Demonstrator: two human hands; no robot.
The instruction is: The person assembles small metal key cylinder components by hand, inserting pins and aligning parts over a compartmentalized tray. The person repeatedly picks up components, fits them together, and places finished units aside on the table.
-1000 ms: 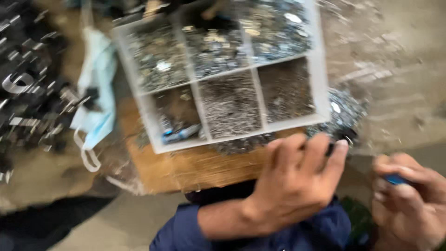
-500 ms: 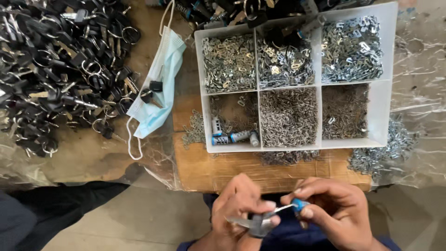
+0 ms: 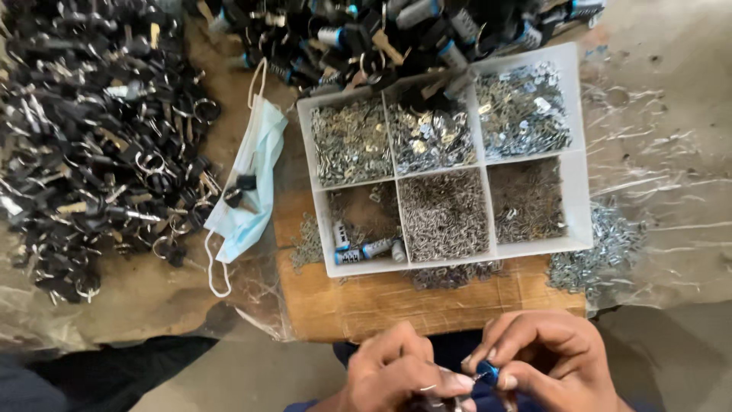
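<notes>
You are working right at the bottom edge of the view, both hands bunched together below the near edge of the wooden board (image 3: pixel 427 301), and there is only a narrow strip of open room between your knuckles and that edge. Your left hand (image 3: pixel 396 374) is curling its fingers closed around a small metal piece (image 3: pixel 431 387), thumb and forefinger pinching it; most of that piece is hiding under your fingers. Your right hand (image 3: pixel 545 358) is pinching a small blue cap (image 3: pixel 486 372) between thumb and fingertips, and the cap is sitting just beside the metal piece, the two hands touching at the tips. The cap is looking round, shiny and bright blue with a bit of metal at its end. Up on the board, the white divided tray (image 3: pixel 583 194) is lying flat with six compartments, each holding small silvery metal parts; the near-left compartment is also holding a few small cylinders (image 3: pixel 370 249) with blue ends. Loose metal bits are spilling around the tray's near and right sides. A light blue face mask (image 3: pixel 255 172) is draping just left of the tray. Further left, a big heap of black key rings (image 3: pixel 84 145) is filling that side, and another dark heap (image 3: pixel 396 30) is crowding the far edge behind the tray.
</notes>
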